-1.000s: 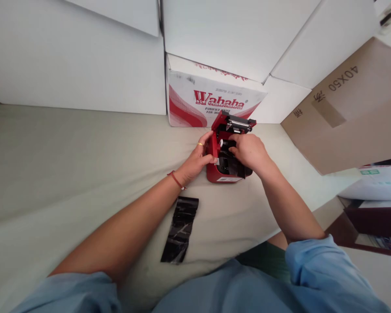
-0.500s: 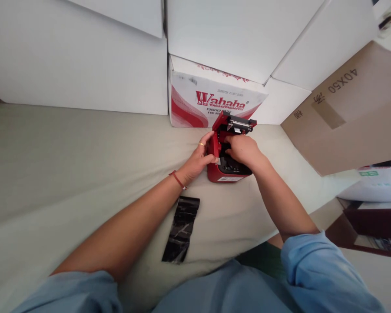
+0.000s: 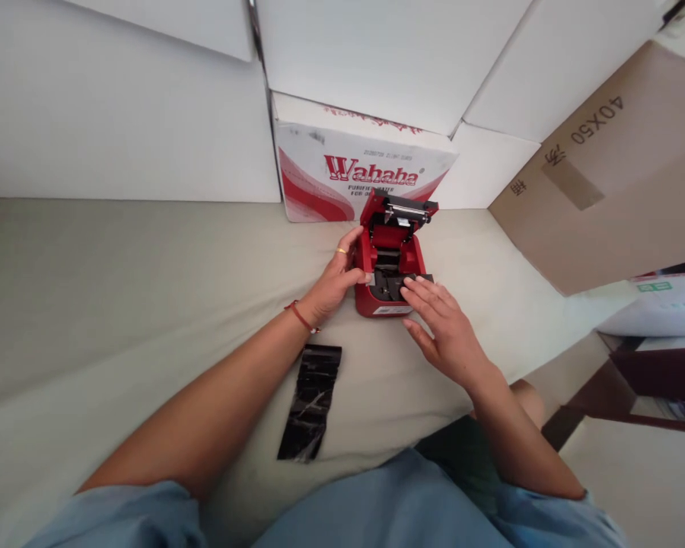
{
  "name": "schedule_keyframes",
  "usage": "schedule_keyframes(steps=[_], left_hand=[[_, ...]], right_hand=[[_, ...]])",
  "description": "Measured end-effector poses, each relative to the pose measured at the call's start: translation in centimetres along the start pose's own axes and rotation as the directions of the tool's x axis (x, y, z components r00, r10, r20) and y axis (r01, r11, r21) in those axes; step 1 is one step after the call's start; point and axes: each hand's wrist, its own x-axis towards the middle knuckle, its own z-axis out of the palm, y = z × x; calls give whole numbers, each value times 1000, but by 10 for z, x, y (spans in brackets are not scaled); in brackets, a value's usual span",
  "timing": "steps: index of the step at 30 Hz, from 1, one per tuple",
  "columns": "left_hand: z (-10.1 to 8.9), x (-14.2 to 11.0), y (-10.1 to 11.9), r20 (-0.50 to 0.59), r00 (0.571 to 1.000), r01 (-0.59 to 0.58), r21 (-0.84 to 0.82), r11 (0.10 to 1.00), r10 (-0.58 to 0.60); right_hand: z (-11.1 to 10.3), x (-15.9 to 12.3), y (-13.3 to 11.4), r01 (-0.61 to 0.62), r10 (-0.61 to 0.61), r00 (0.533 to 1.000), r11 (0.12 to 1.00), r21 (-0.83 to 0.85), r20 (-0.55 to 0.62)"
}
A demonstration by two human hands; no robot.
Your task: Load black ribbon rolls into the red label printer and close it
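Observation:
A small red printer stands on a pale sheet with its lid raised, showing a black mechanism and a metal-coloured bar under the lid. My left hand is closed on its left side, thumb over the front left edge, beside a small pale piece. My right hand is open, its fingers stretched out and touching the black front part of the printer's interior. A creased strip of shiny black film lies flat on the sheet nearer me.
Behind the printer is a white and red Wahaha carton, among large white boxes. A brown cardboard box leans at the right. Dark red shelving stands beyond the sheet's right edge.
My right hand has come out of the printer's interior toward me, and its fingers have straightened onto the front part. My left hand keeps its hold; the view has shifted slightly.

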Motion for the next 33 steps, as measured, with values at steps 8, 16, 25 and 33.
schedule_keyframes(steps=[8,16,25,33], left_hand=[[-3,-9,42,1,975,-198,441,875,220],[30,-19,76,431,843,-537,712,453,322],[30,-17,64,455,768,-615,720,322,451],[28,-19,62,430,792,-574,766,289,434]], right_hand=[[16,-1,-4,-24,25,1000,998,-66,7],[8,0,7,40,-21,995,979,202,-93],[-16,135,87,-61,239,834,936,347,-498],[-20,129,58,-74,179,908,959,275,-380]])
